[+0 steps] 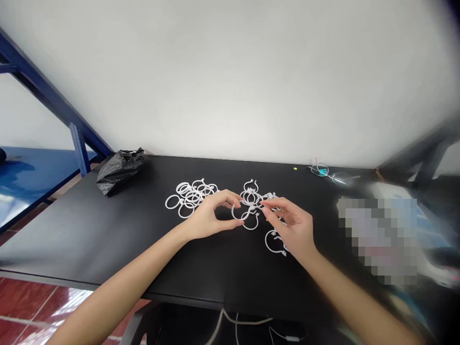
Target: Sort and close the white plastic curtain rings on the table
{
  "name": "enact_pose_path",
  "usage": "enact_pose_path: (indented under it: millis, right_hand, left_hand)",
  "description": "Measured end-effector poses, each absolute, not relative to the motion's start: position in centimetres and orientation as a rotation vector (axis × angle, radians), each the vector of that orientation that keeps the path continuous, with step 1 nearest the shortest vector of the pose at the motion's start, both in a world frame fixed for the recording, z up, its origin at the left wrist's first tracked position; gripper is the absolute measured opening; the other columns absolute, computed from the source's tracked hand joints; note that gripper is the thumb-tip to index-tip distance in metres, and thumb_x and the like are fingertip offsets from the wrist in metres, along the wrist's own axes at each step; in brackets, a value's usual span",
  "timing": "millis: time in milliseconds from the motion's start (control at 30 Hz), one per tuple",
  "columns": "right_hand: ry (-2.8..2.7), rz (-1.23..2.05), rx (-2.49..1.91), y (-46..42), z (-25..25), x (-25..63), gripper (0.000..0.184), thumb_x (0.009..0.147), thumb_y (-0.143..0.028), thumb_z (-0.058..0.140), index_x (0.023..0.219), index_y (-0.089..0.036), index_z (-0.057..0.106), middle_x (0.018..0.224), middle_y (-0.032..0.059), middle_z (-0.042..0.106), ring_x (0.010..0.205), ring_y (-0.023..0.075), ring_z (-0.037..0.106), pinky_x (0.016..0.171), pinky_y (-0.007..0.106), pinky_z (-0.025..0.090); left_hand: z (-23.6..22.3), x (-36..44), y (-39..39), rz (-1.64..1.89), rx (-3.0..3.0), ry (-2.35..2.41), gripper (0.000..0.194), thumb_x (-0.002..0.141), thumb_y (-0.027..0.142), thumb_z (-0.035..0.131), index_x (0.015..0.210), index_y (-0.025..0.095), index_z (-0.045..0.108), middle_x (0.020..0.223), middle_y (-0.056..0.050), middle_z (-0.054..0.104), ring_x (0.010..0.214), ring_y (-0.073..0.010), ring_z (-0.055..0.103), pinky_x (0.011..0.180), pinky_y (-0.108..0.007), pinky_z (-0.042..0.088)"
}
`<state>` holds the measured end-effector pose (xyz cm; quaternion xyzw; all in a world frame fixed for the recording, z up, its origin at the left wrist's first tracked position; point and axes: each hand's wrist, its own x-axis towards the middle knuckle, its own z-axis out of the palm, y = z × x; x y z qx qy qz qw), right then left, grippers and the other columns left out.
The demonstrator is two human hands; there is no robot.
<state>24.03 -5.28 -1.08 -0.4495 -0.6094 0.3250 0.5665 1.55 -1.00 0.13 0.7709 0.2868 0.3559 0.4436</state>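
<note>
Over the middle of the black table, my left hand [212,215] holds a white plastic curtain ring [234,213] between thumb and fingertips. My right hand [291,220] is closed in a pinch beside it, its fingertips at the clasp end of that ring. The small clasp is too fine to make out clearly. Behind and between my hands lie several loose open rings [250,184]. Another open ring [268,244] rests below my right hand, which partly hides more rings. To the left of my left hand, a pile of rings [187,195] lies on the table, mostly closed loops.
A crumpled black plastic bag [120,170] sits at the back left of the black table [172,268]. Eyeglasses [319,170] lie at the back right, near blurred and pixelated items [381,239]. Blue metal framing [53,91] stands at left; cables [223,323] hang below the front edge.
</note>
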Motion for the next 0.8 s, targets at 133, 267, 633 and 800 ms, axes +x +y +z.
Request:
enact_pose_path:
  millis: [133,267,633,800]
  right_hand:
    - [-1.599,0.811,-0.976,-5.5,-1.0,23.8,0.030,0.082,-0.015,0.072,0.109,-0.027,0.072,0.102,0.0050,0.070,0.080,0.0156,0.067,0.062,0.027,0.060]
    - [-1.675,0.703,-0.928,-5.7,-1.2,23.7,0.027,0.084,-0.009,0.068,0.100,-0.028,0.075,0.092,0.0023,0.073,0.075,0.0147,0.068,0.062,0.028,0.057]
    - [-1.666,0.673,-0.882,-5.9,-1.2,23.7,0.029,0.080,-0.003,0.071,0.094,-0.028,0.077,0.083,0.0001,0.075,0.069,0.0138,0.068,0.059,0.026,0.055]
    - [-1.646,0.695,-0.905,-6.0,-1.1,23.6,0.024,0.081,-0.008,0.071,0.091,-0.029,0.077,0.082,0.0004,0.076,0.069,0.0161,0.069,0.061,0.029,0.058]
  left_hand:
    - [-0.2,1.7,-1.9,0.978,1.845,0.681,0.029,0.077,0.017,0.077,0.100,0.018,0.059,0.117,-0.010,0.064,0.108,-0.0204,0.061,0.094,-0.036,0.051]
    - [0.0,1.6,-2.6,0.985,1.757,0.639,0.041,0.077,0.014,0.078,0.112,0.019,0.058,0.118,-0.009,0.065,0.104,-0.0176,0.063,0.095,-0.035,0.052]
    - [0.6,1.4,-2.9,0.914,1.570,0.618,0.030,0.076,0.014,0.079,0.091,0.016,0.054,0.115,-0.009,0.068,0.110,-0.0207,0.065,0.103,-0.039,0.050]
    - [0.7,1.3,-2.9,0.920,1.584,0.611,0.033,0.077,0.014,0.078,0.096,0.017,0.052,0.113,-0.009,0.067,0.107,-0.0208,0.066,0.101,-0.042,0.051]
